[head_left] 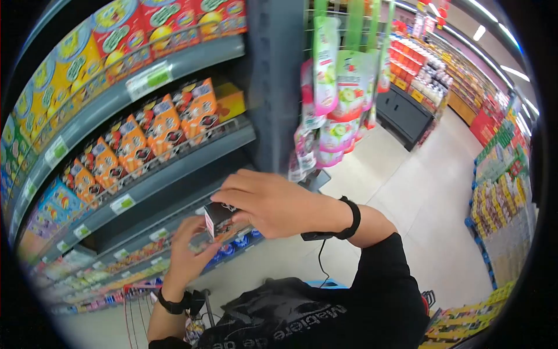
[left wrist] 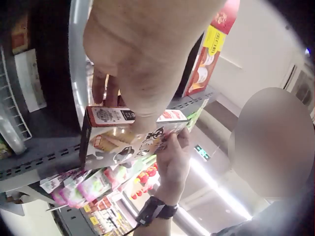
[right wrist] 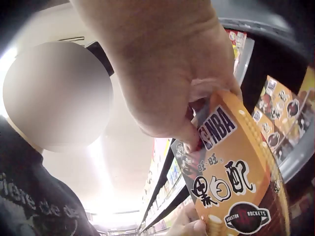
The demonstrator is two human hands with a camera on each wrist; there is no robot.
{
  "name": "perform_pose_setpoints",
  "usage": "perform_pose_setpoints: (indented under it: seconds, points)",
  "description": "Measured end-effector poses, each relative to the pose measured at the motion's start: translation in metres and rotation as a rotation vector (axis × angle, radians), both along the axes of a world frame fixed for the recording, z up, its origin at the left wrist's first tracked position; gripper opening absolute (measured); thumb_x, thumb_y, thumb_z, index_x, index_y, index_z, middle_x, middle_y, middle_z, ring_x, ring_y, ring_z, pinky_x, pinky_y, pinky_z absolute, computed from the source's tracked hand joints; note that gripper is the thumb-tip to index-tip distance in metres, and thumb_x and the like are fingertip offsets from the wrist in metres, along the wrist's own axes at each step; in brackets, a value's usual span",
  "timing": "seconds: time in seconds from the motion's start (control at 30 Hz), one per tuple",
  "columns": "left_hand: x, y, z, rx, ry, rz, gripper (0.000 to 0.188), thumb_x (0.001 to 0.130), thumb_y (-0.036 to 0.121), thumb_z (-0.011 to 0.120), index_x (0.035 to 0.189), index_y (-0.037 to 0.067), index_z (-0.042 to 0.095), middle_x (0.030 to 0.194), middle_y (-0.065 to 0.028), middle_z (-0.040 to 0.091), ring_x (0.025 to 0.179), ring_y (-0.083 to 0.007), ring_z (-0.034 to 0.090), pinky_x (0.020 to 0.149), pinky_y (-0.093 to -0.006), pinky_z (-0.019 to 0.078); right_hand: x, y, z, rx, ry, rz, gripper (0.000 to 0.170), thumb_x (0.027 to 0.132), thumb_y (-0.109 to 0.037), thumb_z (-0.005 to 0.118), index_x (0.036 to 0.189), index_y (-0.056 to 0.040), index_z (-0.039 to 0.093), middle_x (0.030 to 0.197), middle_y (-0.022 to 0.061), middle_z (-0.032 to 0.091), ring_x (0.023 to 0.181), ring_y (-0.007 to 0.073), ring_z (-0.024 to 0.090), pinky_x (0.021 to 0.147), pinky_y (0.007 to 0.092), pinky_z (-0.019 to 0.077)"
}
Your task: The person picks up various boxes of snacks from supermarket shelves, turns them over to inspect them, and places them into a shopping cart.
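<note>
Both hands hold a snack box in front of the shelves. Its orange and black face, with an NBA logo and Chinese lettering, fills much of the right wrist view. My right hand grips one end of the box, fingers bent over it. At the other end, my left hand has its thumb and fingers about the box. The left wrist view shows the left thumb pressed across a narrow side of the box, while the right hand pinches the far end.
A row of similar orange boxes stands on the shelf ahead, under red and yellow boxes. Pink and green pouches hang beside the shelf post. A shopping cart is at lower left. Stacked goods line the aisle's right side.
</note>
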State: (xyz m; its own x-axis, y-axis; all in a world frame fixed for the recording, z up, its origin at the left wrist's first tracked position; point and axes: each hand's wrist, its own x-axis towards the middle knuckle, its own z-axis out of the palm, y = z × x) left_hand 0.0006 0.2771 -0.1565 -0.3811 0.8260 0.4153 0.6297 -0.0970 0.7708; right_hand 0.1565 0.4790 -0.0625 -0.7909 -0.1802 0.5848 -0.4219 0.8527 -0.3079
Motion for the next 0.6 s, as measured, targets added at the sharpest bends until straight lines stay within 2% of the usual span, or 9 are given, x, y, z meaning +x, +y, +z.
perform_pose_setpoints:
  seconds: [0.03, 0.07, 0.17, 0.23, 0.27, 0.3, 0.4, 0.5, 0.6]
  points:
    - [-0.001, -0.006, -0.007, -0.038, 0.065, 0.026, 0.039, 0.071, 0.003, 0.075, 0.107, -0.001, 0.062, 0.102, -0.0121, 0.061, 0.093, -0.0245, 0.062, 0.083, -0.0323, 0.0496, -0.005, -0.007, -0.006, -0.007, -0.016, 0.032, 0.041, 0.076, -0.007, 0.068, 0.113, 0.0016, 0.054, 0.099, 0.0148, 0.054, 0.094, 0.034, 0.055, 0.079, 0.0409, 0.0476]
    - [-0.001, -0.014, -0.014, -0.033, 0.07, 0.047, 0.038, 0.071, 0.004, 0.076, 0.106, -0.001, 0.062, 0.1, -0.0119, 0.062, 0.092, -0.0239, 0.062, 0.083, -0.0317, 0.0496, -0.011, -0.016, -0.014, -0.023, -0.038, 0.077, 0.039, 0.076, -0.007, 0.067, 0.112, 0.002, 0.054, 0.097, 0.0147, 0.052, 0.094, 0.0343, 0.054, 0.079, 0.0415, 0.0476]
    - [-0.005, -0.041, -0.032, -0.024, 0.033, 0.157, 0.035, 0.073, 0.006, 0.076, 0.104, -0.001, 0.062, 0.096, -0.0114, 0.061, 0.09, -0.0219, 0.062, 0.08, -0.03, 0.0498, -0.034, -0.031, -0.039, -0.064, -0.08, 0.124, 0.051, 0.074, -0.008, 0.071, 0.121, -0.0008, 0.053, 0.111, 0.0163, 0.054, 0.104, 0.0363, 0.055, 0.086, 0.0407, 0.0487]
    - [-0.013, -0.063, -0.04, -0.022, -0.044, 0.237, 0.035, 0.074, 0.005, 0.075, 0.105, -0.002, 0.061, 0.096, -0.0115, 0.061, 0.09, -0.0207, 0.061, 0.08, -0.0295, 0.0502, -0.042, -0.047, -0.052, -0.246, -0.024, 0.009, 0.054, 0.073, -0.002, 0.073, 0.124, -0.0032, 0.053, 0.115, 0.0148, 0.055, 0.109, 0.0311, 0.056, 0.089, 0.0381, 0.0503]
    - [-0.016, -0.078, -0.046, -0.037, -0.084, 0.277, 0.036, 0.074, 0.004, 0.074, 0.107, -0.002, 0.06, 0.098, -0.0114, 0.06, 0.091, -0.0203, 0.061, 0.081, -0.0296, 0.0505, -0.046, -0.059, -0.068, -0.538, -0.054, -0.048, 0.054, 0.073, 0.004, 0.072, 0.123, -0.0046, 0.055, 0.116, 0.0129, 0.055, 0.113, 0.024, 0.055, 0.092, 0.0365, 0.0504]
    - [-0.02, -0.093, -0.055, 0.009, -0.164, 0.291, 0.037, 0.075, 0.004, 0.074, 0.109, -0.002, 0.059, 0.101, -0.0116, 0.06, 0.093, -0.02, 0.061, 0.084, -0.0297, 0.0502, -0.058, -0.071, -0.087, -0.748, -0.052, -0.043, 0.051, 0.077, 0.005, 0.072, 0.124, -0.0031, 0.054, 0.121, 0.0112, 0.055, 0.115, 0.0203, 0.054, 0.095, 0.036, 0.049]
    - [-0.025, -0.137, -0.076, 0.124, -0.308, 0.328, 0.042, 0.077, 0.002, 0.072, 0.115, -0.002, 0.057, 0.108, -0.0119, 0.058, 0.1, -0.0196, 0.059, 0.091, -0.0303, 0.0487, -0.077, -0.092, -0.155, -1.187, -0.358, 0.23, 0.042, 0.081, 0.007, 0.068, 0.121, 0.0006, 0.055, 0.126, 0.0119, 0.053, 0.114, 0.0208, 0.055, 0.096, 0.0364, 0.0484]
    - [-0.028, -0.172, -0.08, 0.132, -0.348, 0.335, 0.047, 0.078, 0.001, 0.072, 0.122, -0.002, 0.055, 0.116, -0.012, 0.055, 0.112, -0.0199, 0.055, 0.099, -0.0325, 0.0453, -0.095, -0.128, -0.178, -1.106, -0.353, 0.293, 0.033, 0.085, 0.009, 0.064, 0.116, 0.0037, 0.057, 0.129, 0.0128, 0.052, 0.112, 0.0204, 0.056, 0.096, 0.0354, 0.0479]
    - [-0.028, -0.201, -0.093, 0.241, -0.533, 0.339, 0.045, 0.079, 0.001, 0.073, 0.121, -0.002, 0.057, 0.118, -0.0101, 0.055, 0.113, -0.0192, 0.054, 0.1, -0.0332, 0.0445, -0.114, -0.158, -0.186, -1.198, -0.376, 0.345, 0.029, 0.085, 0.01, 0.062, 0.113, 0.0048, 0.059, 0.131, 0.0151, 0.051, 0.113, 0.0205, 0.056, 0.097, 0.0352, 0.0472]
